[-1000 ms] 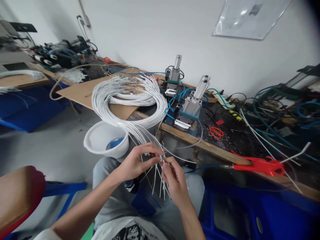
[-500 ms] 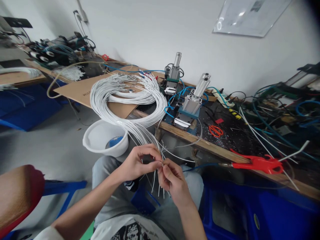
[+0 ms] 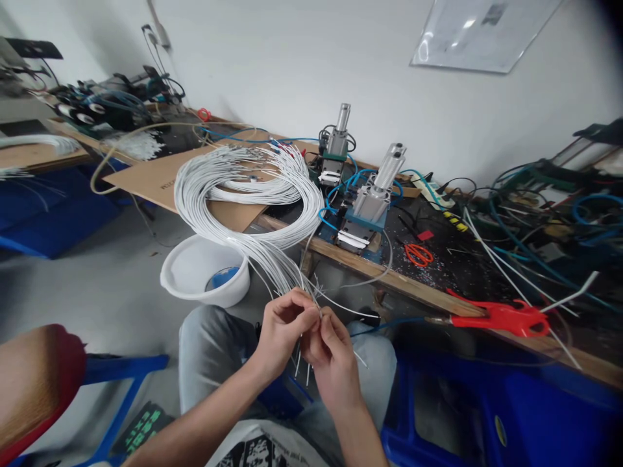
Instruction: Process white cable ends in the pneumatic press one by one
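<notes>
your left hand (image 3: 276, 342) and right hand (image 3: 335, 370) meet above your lap, thumb and fingers of each closed in a pinch on loose ends of the long, thin, white wire bundle (image 3: 192, 194); exactly which strands, too small to tell. bundle loops in a big coil over the flat brown cardboard sheet (image 3: 141, 181) and the dark, wood-edged workbench (image 3: 440, 258), tail hanging off the edge to your fingers. round white plastic tub (image 3: 178, 275) sits below the coil, blue something inside. red air gun (image 3: 516, 319) lies at the bench edge, well right of your hands.
</notes>
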Demonstrator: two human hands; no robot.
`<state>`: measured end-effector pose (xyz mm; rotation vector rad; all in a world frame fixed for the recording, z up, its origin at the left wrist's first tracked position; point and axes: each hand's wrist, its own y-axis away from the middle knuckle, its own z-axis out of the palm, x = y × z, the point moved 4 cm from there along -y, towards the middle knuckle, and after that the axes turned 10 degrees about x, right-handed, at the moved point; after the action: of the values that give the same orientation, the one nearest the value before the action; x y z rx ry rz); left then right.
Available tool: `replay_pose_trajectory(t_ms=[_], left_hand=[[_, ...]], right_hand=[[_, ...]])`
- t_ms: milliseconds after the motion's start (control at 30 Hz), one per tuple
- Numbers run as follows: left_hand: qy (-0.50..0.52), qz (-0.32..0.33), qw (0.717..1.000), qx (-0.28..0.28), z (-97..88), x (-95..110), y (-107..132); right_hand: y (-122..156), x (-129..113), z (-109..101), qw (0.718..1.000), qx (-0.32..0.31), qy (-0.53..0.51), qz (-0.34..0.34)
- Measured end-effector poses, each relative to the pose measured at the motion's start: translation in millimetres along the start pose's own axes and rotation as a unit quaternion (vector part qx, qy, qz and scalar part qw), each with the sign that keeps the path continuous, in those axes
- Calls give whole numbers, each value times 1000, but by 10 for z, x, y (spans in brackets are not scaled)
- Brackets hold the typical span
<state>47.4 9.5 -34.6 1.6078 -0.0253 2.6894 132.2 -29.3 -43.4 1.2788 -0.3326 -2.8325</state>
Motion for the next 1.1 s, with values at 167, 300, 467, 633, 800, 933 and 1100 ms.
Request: replay_pose_trajectory(t_ms=[167, 300, 467, 633, 800, 933, 1100], left_hand=[[-93, 17, 989, -117, -22, 150, -118], [-185, 94, 966, -153, -51, 320, -184], [-148, 99, 976, -127, -26, 317, -171], [-98, 51, 989, -100, 2, 189, -117], [-136, 71, 983, -103, -19, 205, -127], [-164, 102, 973, -124, -6, 286, -177], [-194, 114, 964, -144, 39, 347, -200]], right_hand=[[-18, -50, -82, 993, 8, 115, -33], [-25, -74, -48, 995, -12, 93, -19], [-13, -75, 46, 999, -51, -7, 13], [-6, -168, 25, 996, -46, -62, 39], [-16, -258, -5, 997, -36, -52, 34], [-27, -192, 2, 998, -45, -16, 31], [-45, -166, -44, 996, -17, 88, 4]])
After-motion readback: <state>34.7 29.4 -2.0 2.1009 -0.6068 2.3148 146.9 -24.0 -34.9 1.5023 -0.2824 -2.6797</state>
